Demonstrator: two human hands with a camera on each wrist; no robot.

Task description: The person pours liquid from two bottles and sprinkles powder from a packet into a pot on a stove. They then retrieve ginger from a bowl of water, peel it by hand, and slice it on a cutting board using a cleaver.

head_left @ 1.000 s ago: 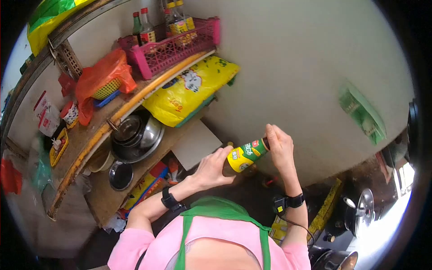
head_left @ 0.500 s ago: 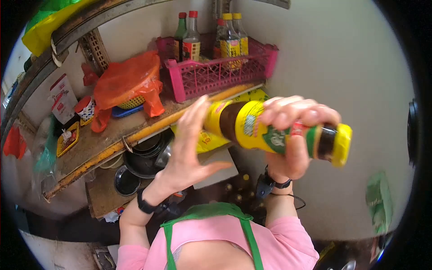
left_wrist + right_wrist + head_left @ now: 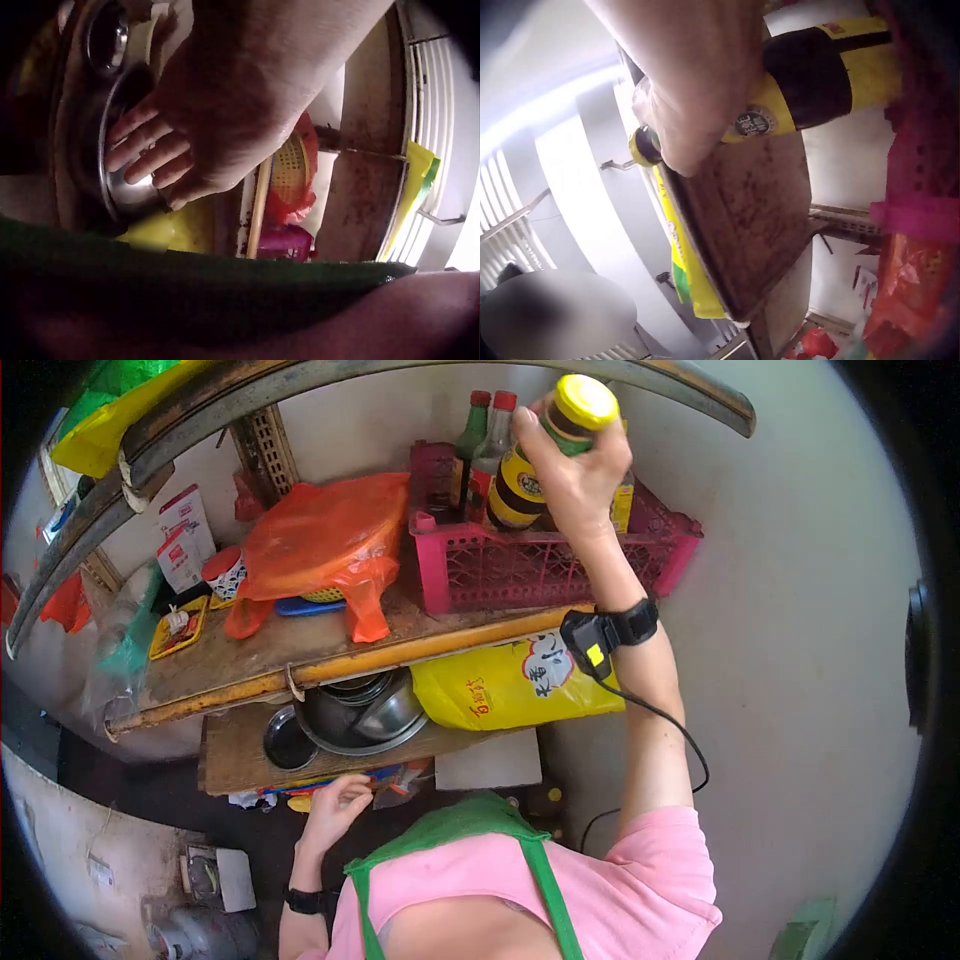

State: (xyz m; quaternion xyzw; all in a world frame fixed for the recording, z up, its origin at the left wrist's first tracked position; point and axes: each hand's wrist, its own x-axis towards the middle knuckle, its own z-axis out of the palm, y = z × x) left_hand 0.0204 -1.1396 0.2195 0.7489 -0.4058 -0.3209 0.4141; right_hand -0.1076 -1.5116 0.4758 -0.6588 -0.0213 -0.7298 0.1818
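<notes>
My right hand grips a dark sauce bottle near its neck, just below the yellow cap. The bottle tilts, cap up and toward me, its lower end at the near rim of the pink plastic crate. In the right wrist view, yellow label bands ring the dark bottle, with its base end beside the pink crate wall. Red-capped bottles stand in the crate to its left; another, yellow-labelled, is partly hidden behind my hand. My left hand hangs low with relaxed fingers, holding nothing, near the lower shelf's edge.
A metal shelf edge arches above the crate. Left of the crate, an orange plastic bag covers a yellow basket. Below lie metal basins and a yellow sack. A cable hangs from my right wrist.
The bottle went from both hands to my right hand alone, then up and forward to the crate. My left hand let go and dropped low to the left. The view turned toward the shelves.
</notes>
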